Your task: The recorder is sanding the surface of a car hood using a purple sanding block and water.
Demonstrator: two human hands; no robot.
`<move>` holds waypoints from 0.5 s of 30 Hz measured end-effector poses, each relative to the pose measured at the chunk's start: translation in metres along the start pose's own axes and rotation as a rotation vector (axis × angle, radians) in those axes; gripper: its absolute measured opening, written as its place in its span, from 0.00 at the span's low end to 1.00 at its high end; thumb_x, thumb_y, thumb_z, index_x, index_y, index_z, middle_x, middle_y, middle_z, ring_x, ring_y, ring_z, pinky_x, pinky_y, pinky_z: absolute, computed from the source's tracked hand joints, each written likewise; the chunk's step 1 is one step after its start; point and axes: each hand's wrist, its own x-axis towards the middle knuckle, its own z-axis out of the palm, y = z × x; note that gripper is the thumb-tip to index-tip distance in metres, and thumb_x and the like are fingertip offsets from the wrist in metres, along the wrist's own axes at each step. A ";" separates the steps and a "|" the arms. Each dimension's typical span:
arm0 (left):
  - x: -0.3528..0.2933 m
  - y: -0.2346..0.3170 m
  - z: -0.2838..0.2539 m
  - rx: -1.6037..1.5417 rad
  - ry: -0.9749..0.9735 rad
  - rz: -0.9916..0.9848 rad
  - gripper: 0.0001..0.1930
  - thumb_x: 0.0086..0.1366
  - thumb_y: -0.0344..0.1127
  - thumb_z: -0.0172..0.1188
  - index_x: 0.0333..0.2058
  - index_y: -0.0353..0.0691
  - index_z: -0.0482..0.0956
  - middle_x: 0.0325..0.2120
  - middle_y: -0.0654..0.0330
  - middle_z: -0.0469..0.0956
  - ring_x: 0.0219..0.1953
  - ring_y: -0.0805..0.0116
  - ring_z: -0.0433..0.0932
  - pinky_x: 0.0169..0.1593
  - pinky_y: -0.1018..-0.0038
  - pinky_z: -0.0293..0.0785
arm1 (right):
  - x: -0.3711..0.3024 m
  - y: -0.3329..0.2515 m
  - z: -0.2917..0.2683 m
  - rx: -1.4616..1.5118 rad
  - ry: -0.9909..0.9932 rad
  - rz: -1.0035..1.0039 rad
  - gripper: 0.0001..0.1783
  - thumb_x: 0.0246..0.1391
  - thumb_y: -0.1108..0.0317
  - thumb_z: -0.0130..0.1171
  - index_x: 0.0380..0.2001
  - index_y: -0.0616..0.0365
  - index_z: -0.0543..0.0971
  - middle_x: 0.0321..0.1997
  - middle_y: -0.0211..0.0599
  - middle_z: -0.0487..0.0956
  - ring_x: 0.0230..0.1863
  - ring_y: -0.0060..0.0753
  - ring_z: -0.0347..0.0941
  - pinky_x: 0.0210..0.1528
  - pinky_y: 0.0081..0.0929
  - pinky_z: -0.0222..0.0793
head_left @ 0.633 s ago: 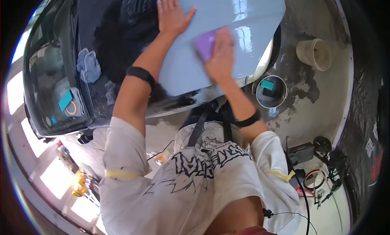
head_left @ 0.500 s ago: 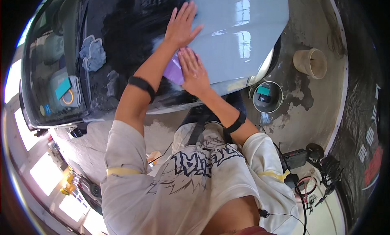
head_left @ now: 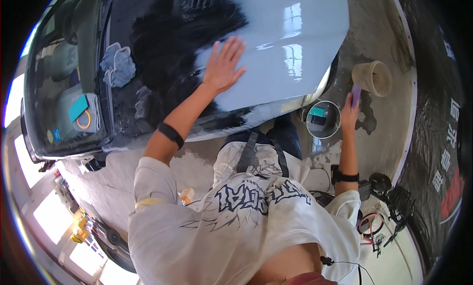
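My left hand [head_left: 224, 63] lies flat with spread fingers on the glossy car hood [head_left: 290, 43], where the pale shiny part meets a dark wet patch. It holds nothing. My right hand [head_left: 349, 115] is off the car to the right, above the floor, and grips a small purple block [head_left: 355, 94]. That hand hovers between a round metal bucket [head_left: 322, 132] and a beige bucket [head_left: 373, 78]. A black band sits on each wrist.
A blue-grey cloth [head_left: 117, 64] lies by the base of the windshield [head_left: 69, 102]. The metal bucket holds teal items. Cables and small tools [head_left: 384, 206] lie on the concrete floor at the lower right. A dark curtain wall [head_left: 438, 112] runs along the right.
My right hand has left the hood and swung right to the buckets, carrying the purple block. My left hand has stayed flat on the hood.
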 end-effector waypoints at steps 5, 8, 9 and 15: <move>0.086 0.040 0.015 -0.071 0.027 0.160 0.39 0.76 0.57 0.46 0.76 0.41 0.51 0.78 0.57 0.48 0.79 0.58 0.43 0.78 0.52 0.39 | -0.056 0.055 -0.063 0.012 0.126 0.289 0.31 0.74 0.53 0.49 0.66 0.69 0.69 0.64 0.51 0.75 0.66 0.44 0.70 0.68 0.34 0.62; 0.116 0.053 0.020 -0.030 0.027 0.164 0.38 0.76 0.56 0.45 0.76 0.42 0.51 0.78 0.57 0.48 0.79 0.59 0.44 0.79 0.54 0.39 | -0.074 0.053 -0.089 0.055 0.212 0.327 0.34 0.74 0.49 0.49 0.67 0.70 0.68 0.65 0.48 0.75 0.66 0.44 0.70 0.68 0.35 0.62; 0.123 0.056 0.021 -0.044 0.041 0.182 0.37 0.77 0.56 0.45 0.76 0.42 0.51 0.78 0.57 0.48 0.79 0.59 0.44 0.79 0.55 0.40 | -0.074 0.055 -0.094 0.074 0.260 0.282 0.35 0.74 0.48 0.49 0.68 0.69 0.67 0.66 0.47 0.74 0.67 0.43 0.70 0.69 0.35 0.62; 0.214 0.099 0.041 -0.040 0.140 0.290 0.36 0.77 0.56 0.44 0.75 0.41 0.53 0.77 0.58 0.49 0.79 0.60 0.44 0.79 0.56 0.40 | -0.007 0.014 -0.060 0.335 0.210 0.430 0.35 0.73 0.49 0.52 0.69 0.69 0.66 0.67 0.48 0.72 0.64 0.44 0.72 0.67 0.37 0.65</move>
